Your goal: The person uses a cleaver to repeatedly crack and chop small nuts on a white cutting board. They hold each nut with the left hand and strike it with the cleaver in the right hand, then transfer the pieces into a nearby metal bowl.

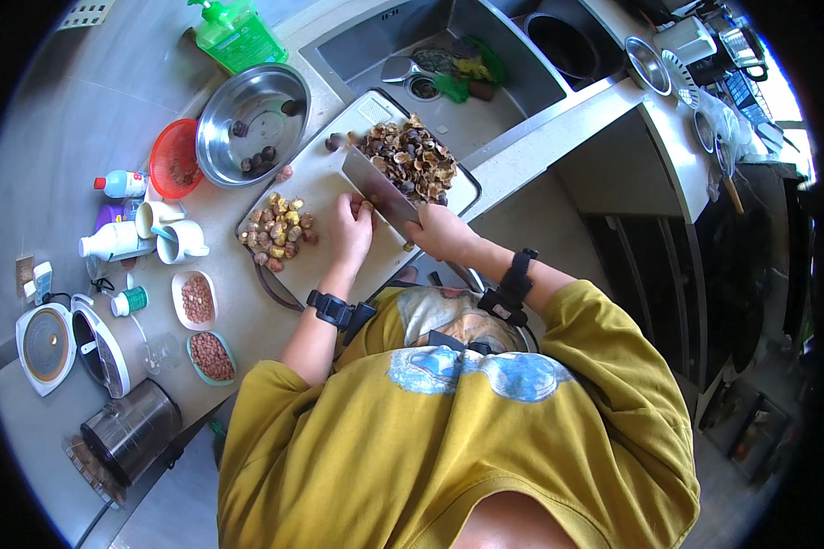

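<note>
My right hand point(441, 232) grips the handle end of a kitchen cleaver point(378, 182), its blade slanting up and left over the cutting board point(316, 175). In the fingers of my left hand point(351, 230) is a small yellowish chestnut point(367, 205), close to the blade and partly hidden by the fingertips. Peeled chestnuts point(275, 230) are heaped on the board to the left of my left hand. Beyond the cleaver rises a pile of brown chestnut shells point(412, 154). A few dark unpeeled chestnuts point(334, 142) rest at the board's far side.
A steel bowl point(220, 147) with several dark chestnuts stands behind the board, beside a red plastic basket point(172, 154). The sink point(515, 123) lies at the far right. On the left are two mugs point(184, 243), two dishes of brown pieces point(211, 358) and an opened appliance point(113, 364).
</note>
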The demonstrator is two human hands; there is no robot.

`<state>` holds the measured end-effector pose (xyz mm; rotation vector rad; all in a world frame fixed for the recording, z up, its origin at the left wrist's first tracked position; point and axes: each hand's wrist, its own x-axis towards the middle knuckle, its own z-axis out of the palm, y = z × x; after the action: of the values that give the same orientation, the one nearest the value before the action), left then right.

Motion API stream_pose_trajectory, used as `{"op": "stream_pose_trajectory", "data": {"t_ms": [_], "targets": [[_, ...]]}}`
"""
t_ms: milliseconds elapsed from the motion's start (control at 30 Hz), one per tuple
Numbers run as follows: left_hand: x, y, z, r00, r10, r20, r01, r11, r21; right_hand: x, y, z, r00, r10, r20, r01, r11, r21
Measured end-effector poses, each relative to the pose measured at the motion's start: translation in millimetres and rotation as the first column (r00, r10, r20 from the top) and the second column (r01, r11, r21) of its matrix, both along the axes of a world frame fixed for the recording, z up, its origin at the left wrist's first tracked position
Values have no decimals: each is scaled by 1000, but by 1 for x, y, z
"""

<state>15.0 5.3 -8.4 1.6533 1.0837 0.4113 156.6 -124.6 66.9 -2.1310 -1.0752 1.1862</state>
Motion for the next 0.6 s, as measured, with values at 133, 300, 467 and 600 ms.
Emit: {"op": "stream_pose_trajectory", "data": {"t_ms": [133,300,467,600], "targets": [[-6,1,1,994,-51,96,54,998,-25,-1,-1,-2,999,11,51,-12,1000,13],[-12,0,13,983,-168,70,154,973,171,-1,0,-2,996,17,85,-20,1000,24],[-18,-7,24,975,-207,82,163,914,373,-1,-1,-4,995,16,94,-18,1000,16],[-21,-7,25,959,-259,118,209,921,328,-1,-1,-5,993,10,114,-12,1000,17]]}}
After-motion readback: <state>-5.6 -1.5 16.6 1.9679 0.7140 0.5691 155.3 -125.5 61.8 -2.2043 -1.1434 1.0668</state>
